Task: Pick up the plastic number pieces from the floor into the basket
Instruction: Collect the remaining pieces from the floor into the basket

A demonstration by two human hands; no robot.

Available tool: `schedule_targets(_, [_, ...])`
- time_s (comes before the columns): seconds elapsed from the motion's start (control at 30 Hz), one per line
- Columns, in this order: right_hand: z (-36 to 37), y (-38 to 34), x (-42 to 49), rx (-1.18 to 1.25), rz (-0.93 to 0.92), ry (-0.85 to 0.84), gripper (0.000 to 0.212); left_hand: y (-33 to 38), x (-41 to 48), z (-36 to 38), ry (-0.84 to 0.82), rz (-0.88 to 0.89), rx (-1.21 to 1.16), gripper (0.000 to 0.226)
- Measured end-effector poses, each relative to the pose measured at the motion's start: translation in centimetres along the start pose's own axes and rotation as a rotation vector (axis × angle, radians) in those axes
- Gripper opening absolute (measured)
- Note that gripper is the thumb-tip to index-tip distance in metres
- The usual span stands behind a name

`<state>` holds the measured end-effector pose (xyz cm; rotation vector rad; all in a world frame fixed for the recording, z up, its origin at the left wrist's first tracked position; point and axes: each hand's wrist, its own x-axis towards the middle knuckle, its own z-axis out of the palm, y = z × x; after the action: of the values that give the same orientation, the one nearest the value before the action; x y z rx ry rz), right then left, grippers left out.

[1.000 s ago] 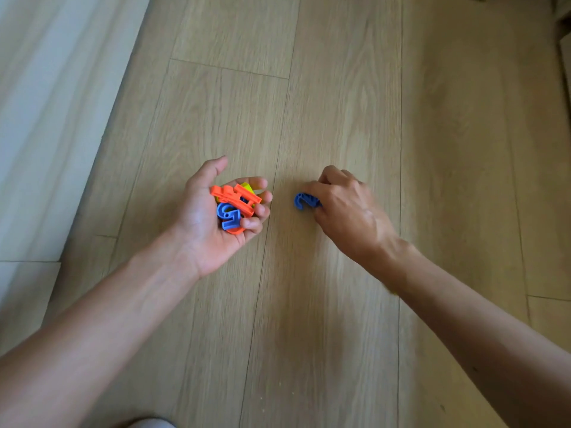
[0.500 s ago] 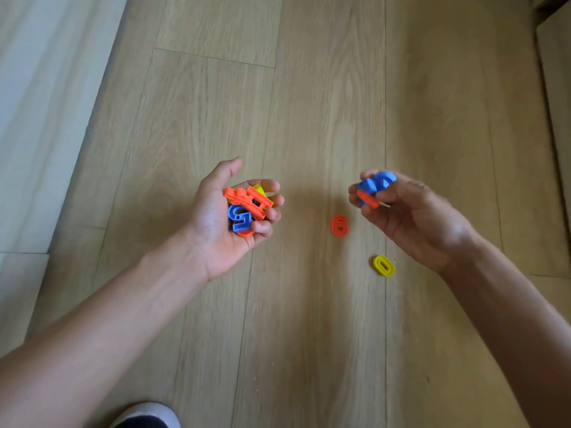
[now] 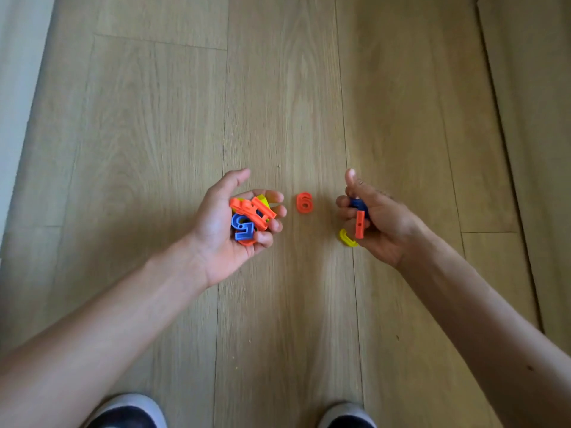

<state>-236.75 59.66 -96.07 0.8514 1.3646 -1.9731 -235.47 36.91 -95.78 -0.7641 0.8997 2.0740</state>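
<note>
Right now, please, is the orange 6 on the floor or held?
On the floor: the orange 6 lies flat between left hand and right hand, untouched.

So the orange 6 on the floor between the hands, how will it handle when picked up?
The orange 6 looks like rigid moulded plastic, so probably stiff and light; the left hand holds several similar pieces at once. It lies flat on the smooth floor, so it should slide rather than roll, and may need a pinch at its edge.
</note>
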Motion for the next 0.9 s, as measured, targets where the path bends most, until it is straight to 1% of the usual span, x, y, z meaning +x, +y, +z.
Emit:
schedule_targets(0.1, [-0.8, 0.5, -0.5, 0.144, 0.027, -0.052, 0.031, -0.3, -0.2, 0.0, -0.001, -0.001, 0.007, 0.047])
schedule_targets(0.13, [-1.0, 0.7, -0.6, 0.127, -0.003, -0.035, 0.03, -0.3, -0.2, 0.1, 0.0, 0.0, 0.01, 0.047])
schedule_targets(0.17, [-1.3, 0.8, -0.7, 0.054, -0.056, 0.001, 0.03, -0.3, -0.3, 0.1, 0.0, 0.0, 0.013, 0.047])
schedule_targets(0.3, [-1.9, 1.4, -1.1, -0.36, -0.29, 0.201, 0.034, -0.4, -0.4, 0.1, 0.009, -0.001, 0.019, 0.046])
schedule_targets(0.33, [-2.0, 1.7, -1.2, -0.531, -0.369, 0.271, 0.038, -0.5, -0.5, 0.1, 0.011, -0.003, 0.023, 0.046])
schedule_targets(0.4, [-2.4, 2.6, -1.3, -1.011, -0.57, 0.419, 0.044, -0.7, -0.5, 0.0, 0.017, -0.006, 0.034, 0.046])
schedule_targets(0.43, [-2.7, 3.1, -1.4, -1.238, -0.66, 0.462, 0.042, -0.8, -0.5, 0.0, 0.019, -0.009, 0.039, 0.046])
schedule_targets(0.47, [-2.9, 3.7, -1.5, -1.417, -0.718, 0.473, 0.037, -1.0, -0.6, 0.0, 0.021, -0.013, 0.044, 0.046])
schedule_targets(0.53, [-3.2, 4.6, -1.6, -1.64, -0.734, 0.433, 0.033, -1.2, -0.7, -0.1, 0.024, -0.015, 0.045, 0.046])
schedule_targets(0.6, [-3.4, 5.6, -1.5, -1.773, -0.686, 0.427, 0.033, -1.3, -0.7, -0.2, 0.022, -0.016, 0.052, 0.046])
schedule_targets(0.7, [-3.5, 6.4, -1.3, -1.838, -0.687, 0.429, 0.03, -1.3, -0.8, -0.3, 0.018, -0.015, 0.055, 0.047])
schedule_targets(0.77, [-3.6, 6.4, -1.0, -1.82, -0.724, 0.412, 0.027, -1.3, -0.9, -0.3, 0.019, -0.015, 0.051, 0.047])
schedule_targets(0.8, [-3.7, 6.1, -1.0, -1.742, -0.744, 0.386, 0.026, -1.3, -0.9, -0.3, 0.02, -0.015, 0.051, 0.047])
schedule_targets(0.83, [-3.8, 5.8, -1.0, -1.601, -0.753, 0.355, 0.024, -1.3, -1.0, -0.2, 0.02, -0.013, 0.052, 0.047])
schedule_targets(0.87, [-3.8, 5.4, -1.1, -1.421, -0.737, 0.324, 0.023, -1.3, -1.0, -0.2, 0.019, -0.012, 0.053, 0.047])
schedule_targets(0.9, [-3.8, 4.9, -1.2, -1.182, -0.687, 0.282, 0.024, -1.4, -1.0, -0.1, 0.014, -0.011, 0.053, 0.047])
